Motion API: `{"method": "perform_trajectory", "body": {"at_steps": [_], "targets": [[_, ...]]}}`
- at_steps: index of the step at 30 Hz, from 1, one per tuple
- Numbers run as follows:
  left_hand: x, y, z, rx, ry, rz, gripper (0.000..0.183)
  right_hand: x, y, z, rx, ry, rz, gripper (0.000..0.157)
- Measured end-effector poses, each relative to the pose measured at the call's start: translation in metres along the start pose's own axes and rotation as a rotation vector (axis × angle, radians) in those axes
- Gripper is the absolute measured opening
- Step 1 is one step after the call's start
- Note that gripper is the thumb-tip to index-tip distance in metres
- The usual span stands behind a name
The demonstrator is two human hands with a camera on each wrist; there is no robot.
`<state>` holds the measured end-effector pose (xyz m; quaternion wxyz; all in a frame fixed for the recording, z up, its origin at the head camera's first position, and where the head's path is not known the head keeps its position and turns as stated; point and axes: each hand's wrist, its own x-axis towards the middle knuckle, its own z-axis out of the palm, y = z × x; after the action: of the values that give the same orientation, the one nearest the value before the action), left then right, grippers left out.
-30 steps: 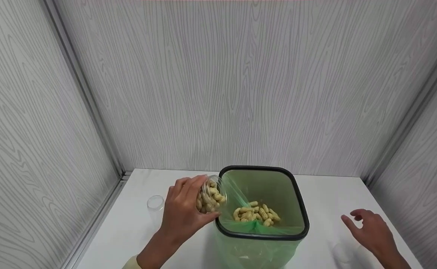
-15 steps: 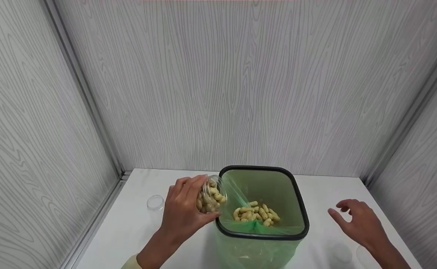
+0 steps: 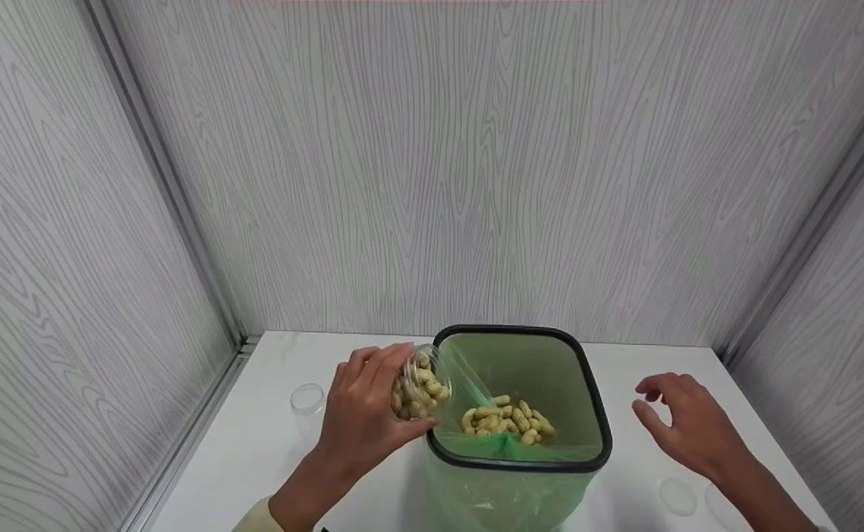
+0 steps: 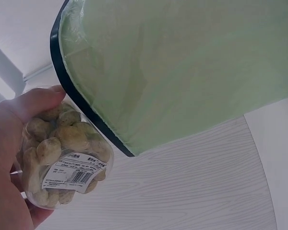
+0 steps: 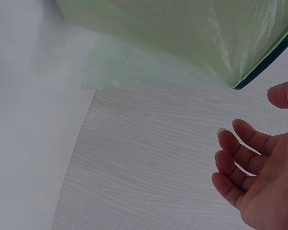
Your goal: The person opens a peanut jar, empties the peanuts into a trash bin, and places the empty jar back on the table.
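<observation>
My left hand [image 3: 361, 417] grips a clear plastic jar [image 3: 423, 384] of unshelled peanuts, tilted with its mouth toward the bin at the bin's left rim. In the left wrist view, a printed label [image 4: 74, 173] shows on the jar's base. The bin [image 3: 520, 466] has a black rim and a pale green bag lining. More peanuts [image 3: 509, 421] lie inside it; the bag's front fold hides part of them. To the right of the bin, my right hand [image 3: 694, 428] hovers over the table, holding nothing, its fingers [image 5: 230, 160] loosely bent in the right wrist view.
A clear container [image 3: 307, 400] stands on the white table [image 3: 239, 451] left of my left hand. Near the right forearm lie a clear round lid [image 3: 678, 496] and another clear round item [image 3: 723, 506], partly covered. Grey wood-grain panels [image 3: 432, 170] enclose the back and sides.
My right hand has moved left and away from me, closer to the bin, uncovering the round lid beneath it. The left hand and its jar have stayed almost still.
</observation>
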<state>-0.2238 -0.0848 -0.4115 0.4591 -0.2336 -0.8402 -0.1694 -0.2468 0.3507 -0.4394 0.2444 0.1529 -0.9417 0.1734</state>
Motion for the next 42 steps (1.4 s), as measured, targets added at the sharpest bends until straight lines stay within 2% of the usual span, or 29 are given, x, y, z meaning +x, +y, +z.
{"method": "perform_trajectory", "body": {"at_steps": [8, 16, 23, 33, 42], "targets": [[0.002, -0.001, -0.004, 0.003, -0.005, 0.006, 0.104, 0.01, -0.014, -0.006, 0.008, 0.035, -0.117, 0.012], [0.003, -0.003, -0.007, -0.001, -0.013, 0.009, 0.102, 0.018, -0.028, -0.007, -0.023, -0.019, -0.197, 0.014], [0.004, -0.004, -0.009, 0.009, -0.031, 0.01, 0.103, 0.022, -0.035, -0.004, -0.112, -0.039, -0.281, 0.018], [0.003, -0.006, -0.01, 0.034, -0.043, 0.035, 0.103, 0.026, -0.041, -0.001, -0.169, -0.084, -0.316, 0.02], [0.007, -0.006, -0.013, 0.048, -0.053, 0.066, 0.103, 0.031, -0.043, -0.001, -0.281, -0.03, -0.422, 0.021]]}}
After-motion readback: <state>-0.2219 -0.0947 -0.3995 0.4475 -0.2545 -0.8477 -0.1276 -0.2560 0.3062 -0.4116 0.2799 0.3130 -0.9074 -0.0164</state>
